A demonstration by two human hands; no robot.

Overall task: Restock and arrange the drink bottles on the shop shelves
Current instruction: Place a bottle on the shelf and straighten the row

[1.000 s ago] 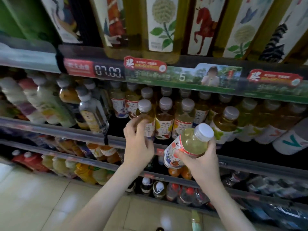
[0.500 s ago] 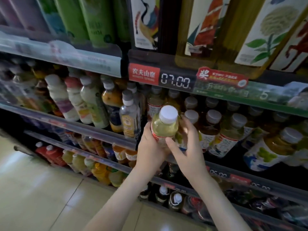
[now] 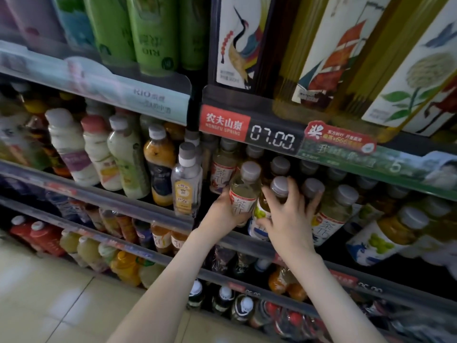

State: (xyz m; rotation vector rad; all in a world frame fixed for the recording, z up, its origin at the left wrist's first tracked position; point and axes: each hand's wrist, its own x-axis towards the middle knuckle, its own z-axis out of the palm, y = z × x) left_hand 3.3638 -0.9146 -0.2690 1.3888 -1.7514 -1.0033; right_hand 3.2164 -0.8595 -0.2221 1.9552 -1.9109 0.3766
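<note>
While my left grip (image 3: 222,209) wraps the pale tea bottle (image 3: 244,196) at the front of the middle shelf (image 3: 123,203), my right grip (image 3: 288,219) lies spread, holding nothing, against the neighbouring bottles (image 3: 279,188). I should press those aside and slide mine in upright, label outward.

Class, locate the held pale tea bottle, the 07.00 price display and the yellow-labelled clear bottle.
Grey-capped pale tea bottle with red-and-white label (image 3: 243,194): head view, label top.
Black digital 07.00 price display (image 3: 272,139): head view, digits.
Clear plastic bottle with yellow label (image 3: 183,194): head view, label.
</note>
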